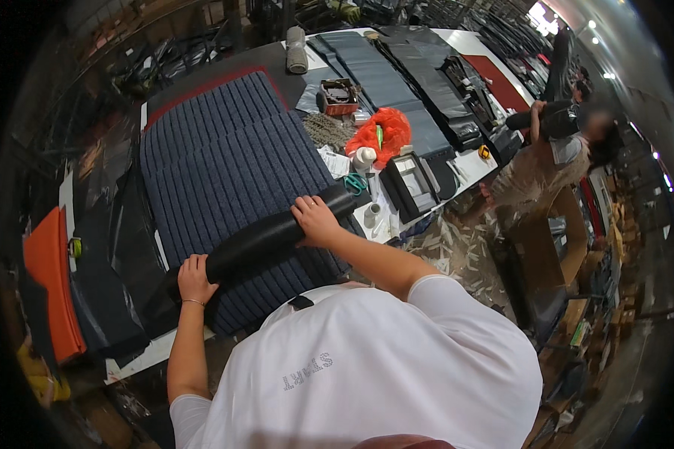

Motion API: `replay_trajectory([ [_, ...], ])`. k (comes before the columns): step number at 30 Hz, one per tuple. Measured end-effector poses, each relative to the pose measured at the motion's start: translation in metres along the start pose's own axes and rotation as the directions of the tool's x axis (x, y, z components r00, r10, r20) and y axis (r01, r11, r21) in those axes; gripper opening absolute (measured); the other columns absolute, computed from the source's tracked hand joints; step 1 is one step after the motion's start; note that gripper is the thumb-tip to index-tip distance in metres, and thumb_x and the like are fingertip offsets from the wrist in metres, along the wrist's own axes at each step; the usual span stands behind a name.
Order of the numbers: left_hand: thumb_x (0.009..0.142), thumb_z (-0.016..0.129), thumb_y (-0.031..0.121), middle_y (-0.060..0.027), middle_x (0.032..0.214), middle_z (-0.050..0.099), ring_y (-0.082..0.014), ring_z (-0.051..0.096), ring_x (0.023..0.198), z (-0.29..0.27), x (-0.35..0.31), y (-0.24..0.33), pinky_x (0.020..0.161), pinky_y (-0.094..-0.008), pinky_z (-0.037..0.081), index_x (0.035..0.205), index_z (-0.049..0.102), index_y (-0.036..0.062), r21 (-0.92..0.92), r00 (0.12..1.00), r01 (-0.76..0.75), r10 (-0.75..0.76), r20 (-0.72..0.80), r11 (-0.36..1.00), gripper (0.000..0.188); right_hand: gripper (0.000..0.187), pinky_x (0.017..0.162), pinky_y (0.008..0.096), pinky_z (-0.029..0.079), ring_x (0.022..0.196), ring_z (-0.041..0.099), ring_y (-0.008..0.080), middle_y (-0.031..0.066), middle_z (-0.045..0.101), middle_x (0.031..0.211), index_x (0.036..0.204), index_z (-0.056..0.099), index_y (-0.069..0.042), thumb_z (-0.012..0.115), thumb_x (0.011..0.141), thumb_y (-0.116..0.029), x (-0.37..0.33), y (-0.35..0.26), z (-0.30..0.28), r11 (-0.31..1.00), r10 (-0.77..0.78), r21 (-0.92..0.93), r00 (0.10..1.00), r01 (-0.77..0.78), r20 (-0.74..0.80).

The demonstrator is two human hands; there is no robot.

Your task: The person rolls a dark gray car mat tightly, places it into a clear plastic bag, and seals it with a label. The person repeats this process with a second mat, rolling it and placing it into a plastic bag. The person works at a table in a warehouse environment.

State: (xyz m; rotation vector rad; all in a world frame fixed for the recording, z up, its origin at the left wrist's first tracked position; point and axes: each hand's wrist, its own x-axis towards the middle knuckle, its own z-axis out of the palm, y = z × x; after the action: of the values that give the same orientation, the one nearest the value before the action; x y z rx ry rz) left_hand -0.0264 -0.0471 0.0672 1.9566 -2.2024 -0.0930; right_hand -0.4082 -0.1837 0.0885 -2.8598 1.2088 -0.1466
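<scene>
A black rolled-up sheet [258, 241] lies slantwise across a dark blue ribbed mat [228, 153] on the table in front of me. At its left end is my left hand [196, 278], closed round the roll with the thumb toward me. Nearer its right end my right hand [316, 222] grips it, fingers over the top. Rows of ribs show on the mat both beyond the roll and on my side of it. The underside of the roll and parts of both palms are hidden.
Teal scissors [354, 183], a white bottle [364, 158], an orange-red plastic bag [386, 135] and a black box [410, 183] sit right of the mat. An orange sheet [55, 284] lies at the left. A co-worker [547, 161] stands at the right beside an open carton [543, 243].
</scene>
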Motion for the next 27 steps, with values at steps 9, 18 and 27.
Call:
replay_trajectory([
  [9,0.06,0.091,0.048,-0.0112,0.115,0.071,-0.0347,0.067,0.11,-0.033,-0.04,0.012,0.092,-0.0444,0.053,0.113,0.067,0.0136,-0.285,0.858,0.089,0.072,0.509,0.954,0.068,0.091,0.082,0.0498,0.052,0.096,0.066,0.0406,0.0179,0.066,0.098,0.115,0.057,-0.003,0.079,0.064,-0.075,-0.054,-0.006,0.005,0.927,-0.193,0.354,0.966,0.123,0.17],
  [18,0.068,0.081,0.059,-0.0142,0.159,0.03,-0.0348,0.027,0.147,-0.012,-0.09,0.035,0.123,-0.0546,0.021,0.153,0.04,0.0178,-0.015,0.95,-0.265,0.263,0.166,0.964,0.103,0.088,0.093,0.0458,0.047,0.106,0.058,0.0381,0.0176,0.058,0.106,0.11,0.072,-0.002,0.076,0.066,-0.078,-0.024,0.002,0.03,0.903,-0.298,0.404,0.887,0.142,0.353],
  [27,0.067,0.079,0.071,-0.0175,0.142,0.05,-0.0395,0.046,0.132,-0.007,-0.013,0.03,0.115,-0.0506,0.035,0.144,0.053,0.0064,-0.291,0.956,-0.02,0.104,0.273,0.957,0.103,0.077,0.105,0.0507,0.038,0.116,0.05,0.0384,0.0172,0.053,0.118,0.132,0.059,-0.005,0.079,0.077,-0.055,-0.036,-0.042,0.009,0.971,-0.048,0.224,0.987,0.082,-0.155],
])
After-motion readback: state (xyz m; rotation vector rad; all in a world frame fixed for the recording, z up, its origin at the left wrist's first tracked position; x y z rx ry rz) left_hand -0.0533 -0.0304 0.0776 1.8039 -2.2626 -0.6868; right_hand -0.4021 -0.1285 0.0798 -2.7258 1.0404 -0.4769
